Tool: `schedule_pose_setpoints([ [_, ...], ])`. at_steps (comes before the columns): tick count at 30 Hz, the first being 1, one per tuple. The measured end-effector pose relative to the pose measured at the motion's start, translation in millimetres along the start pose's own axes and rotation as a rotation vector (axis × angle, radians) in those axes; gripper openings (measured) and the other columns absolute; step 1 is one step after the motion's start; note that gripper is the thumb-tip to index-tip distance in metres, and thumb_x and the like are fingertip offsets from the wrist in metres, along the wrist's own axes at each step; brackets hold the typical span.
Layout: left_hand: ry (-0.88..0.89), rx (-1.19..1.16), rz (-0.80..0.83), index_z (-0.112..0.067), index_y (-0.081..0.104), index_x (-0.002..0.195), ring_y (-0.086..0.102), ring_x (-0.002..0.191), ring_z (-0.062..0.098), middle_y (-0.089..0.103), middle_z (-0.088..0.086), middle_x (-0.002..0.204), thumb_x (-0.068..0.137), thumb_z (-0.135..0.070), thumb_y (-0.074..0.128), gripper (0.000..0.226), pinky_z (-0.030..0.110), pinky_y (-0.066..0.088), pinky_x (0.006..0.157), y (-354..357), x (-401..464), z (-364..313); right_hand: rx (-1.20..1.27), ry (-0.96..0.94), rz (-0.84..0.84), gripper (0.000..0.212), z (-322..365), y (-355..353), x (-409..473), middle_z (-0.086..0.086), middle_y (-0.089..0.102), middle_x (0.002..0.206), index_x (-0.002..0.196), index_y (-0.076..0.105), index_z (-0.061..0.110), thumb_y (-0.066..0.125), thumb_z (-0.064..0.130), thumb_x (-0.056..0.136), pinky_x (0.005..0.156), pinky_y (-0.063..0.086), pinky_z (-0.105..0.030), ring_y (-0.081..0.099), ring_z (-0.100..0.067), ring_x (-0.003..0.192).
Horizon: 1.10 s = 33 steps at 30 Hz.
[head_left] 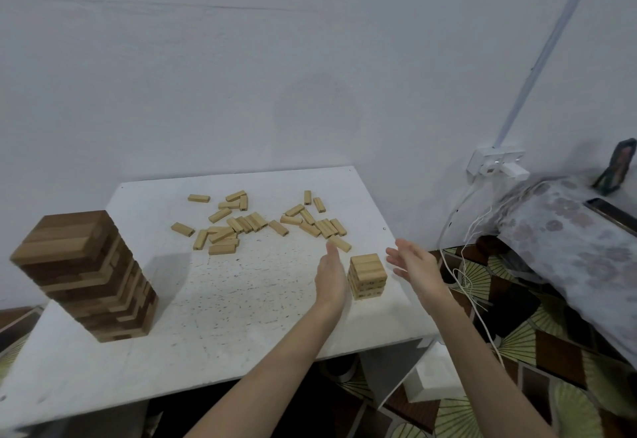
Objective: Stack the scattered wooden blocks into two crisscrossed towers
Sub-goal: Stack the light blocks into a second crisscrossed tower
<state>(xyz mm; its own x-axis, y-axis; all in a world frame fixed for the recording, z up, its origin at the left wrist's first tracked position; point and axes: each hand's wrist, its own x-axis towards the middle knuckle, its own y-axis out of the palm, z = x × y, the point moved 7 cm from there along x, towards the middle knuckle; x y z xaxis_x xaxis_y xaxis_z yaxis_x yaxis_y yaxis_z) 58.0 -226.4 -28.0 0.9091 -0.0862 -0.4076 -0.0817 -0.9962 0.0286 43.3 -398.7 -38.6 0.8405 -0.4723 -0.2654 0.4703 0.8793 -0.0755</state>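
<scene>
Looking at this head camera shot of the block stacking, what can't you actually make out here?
- Markings on the small light tower and loose blocks: too small to read.
- Whether the left hand touches the small tower: unclear, edge-on; the right hand stands apart, open.
- Far sides of the tall dark tower: hidden by its own bulk.
- Under the table: dark, hidden by the tabletop.
- Dark object at the right edge: blurred.

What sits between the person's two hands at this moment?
In the head view, the small light stack stands between the open left hand and right hand; neither clearly touches it. Only bare white table surrounds it.
</scene>
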Motion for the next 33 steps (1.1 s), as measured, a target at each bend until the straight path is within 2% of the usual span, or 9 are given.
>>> schedule_pose_setpoints([
  [3, -0.052, -0.114, 0.102, -0.006, 0.028, 0.145, 0.035, 0.136, 0.024, 0.036, 0.011, 0.148, 0.1, -0.049, 0.009, 0.065, 0.03, 0.026, 0.108, 16, -14, -9, 0.014, 0.065, 0.066, 0.057, -2, 11, -8, -0.012, 0.054, 0.135, 0.143, 0.035, 0.005, 0.03, 0.045, 0.102, 0.111, 0.035, -0.039, 0.051, -0.023, 0.125],
  [7, -0.06, -0.165, 0.155, -0.002, 0.03, 0.143, 0.036, 0.135, 0.027, 0.039, 0.016, 0.146, 0.099, -0.048, 0.005, 0.068, 0.03, 0.027, 0.107, 24, -28, -16, 0.057, 0.104, 0.058, 0.065, -5, 16, -15, -0.012, 0.048, 0.142, 0.149, 0.024, 0.009, 0.021, 0.051, 0.1, 0.114, 0.028, -0.036, 0.042, -0.024, 0.134],
  [12, -0.06, -0.166, 0.179, 0.002, 0.028, 0.143, 0.033, 0.137, 0.028, 0.037, 0.018, 0.146, 0.099, -0.047, 0.003, 0.07, 0.032, 0.026, 0.108, 25, -33, -17, 0.096, 0.117, 0.077, 0.067, -4, 20, -22, -0.015, 0.045, 0.144, 0.15, 0.023, 0.01, 0.017, 0.053, 0.099, 0.115, 0.025, -0.036, 0.039, -0.025, 0.136],
  [20, -0.044, -0.165, 0.2, 0.002, 0.03, 0.142, 0.036, 0.135, 0.028, 0.041, 0.018, 0.144, 0.099, -0.047, 0.003, 0.07, 0.032, 0.028, 0.106, 27, -32, -16, 0.147, 0.117, 0.119, 0.069, -3, 26, -23, -0.017, 0.051, 0.138, 0.149, 0.021, 0.007, 0.019, 0.053, 0.099, 0.116, 0.027, -0.039, 0.045, -0.026, 0.132],
  [24, 0.004, -0.099, 0.21, 0.002, 0.031, 0.141, 0.034, 0.136, 0.028, 0.039, 0.018, 0.145, 0.1, -0.046, 0.007, 0.067, 0.03, 0.028, 0.106, 25, -28, -17, 0.089, 0.103, 0.088, 0.069, -5, 23, -19, -0.016, 0.049, 0.14, 0.149, 0.023, 0.01, 0.019, 0.056, 0.098, 0.117, 0.024, -0.039, 0.043, -0.025, 0.133],
  [26, -0.019, -0.092, 0.173, 0.001, 0.026, 0.144, 0.028, 0.139, 0.029, 0.031, 0.016, 0.149, 0.1, -0.047, 0.01, 0.067, 0.03, 0.023, 0.11, 16, -18, -16, -0.039, 0.055, 0.053, 0.065, 2, 21, -17, -0.013, 0.046, 0.144, 0.149, 0.026, 0.013, 0.018, 0.054, 0.099, 0.117, 0.023, -0.038, 0.041, -0.025, 0.134],
  [28, 0.002, -0.025, 0.145, -0.002, 0.018, 0.147, 0.02, 0.142, 0.029, 0.02, 0.016, 0.154, 0.098, -0.054, 0.011, 0.072, 0.037, 0.015, 0.115, 0, 0, -13, -0.129, -0.033, 0.029, 0.057, 14, 27, -15, -0.008, 0.044, 0.145, 0.146, 0.033, 0.014, 0.026, 0.048, 0.101, 0.112, 0.026, -0.035, 0.04, -0.022, 0.134],
  [30, 0.071, 0.096, 0.076, -0.009, 0.023, 0.147, 0.027, 0.14, 0.023, 0.029, 0.007, 0.152, 0.098, -0.052, 0.017, 0.065, 0.036, 0.02, 0.114, -26, 18, -14, -0.181, -0.136, 0.029, 0.048, 27, 40, -17, -0.002, 0.044, 0.144, 0.142, 0.04, 0.016, 0.039, 0.039, 0.1, 0.105, 0.029, -0.028, 0.041, -0.018, 0.132],
  [33, 0.255, 0.266, -0.087, -0.01, 0.036, 0.139, 0.038, 0.131, 0.018, 0.042, 0.004, 0.142, 0.101, -0.031, 0.034, 0.043, 0.028, 0.029, 0.103, -76, 44, -24, -0.265, -0.266, 0.074, 0.041, 39, 80, -15, 0.0, 0.047, 0.142, 0.139, 0.043, 0.015, 0.046, 0.027, 0.1, 0.1, 0.031, -0.022, 0.043, -0.014, 0.13],
])
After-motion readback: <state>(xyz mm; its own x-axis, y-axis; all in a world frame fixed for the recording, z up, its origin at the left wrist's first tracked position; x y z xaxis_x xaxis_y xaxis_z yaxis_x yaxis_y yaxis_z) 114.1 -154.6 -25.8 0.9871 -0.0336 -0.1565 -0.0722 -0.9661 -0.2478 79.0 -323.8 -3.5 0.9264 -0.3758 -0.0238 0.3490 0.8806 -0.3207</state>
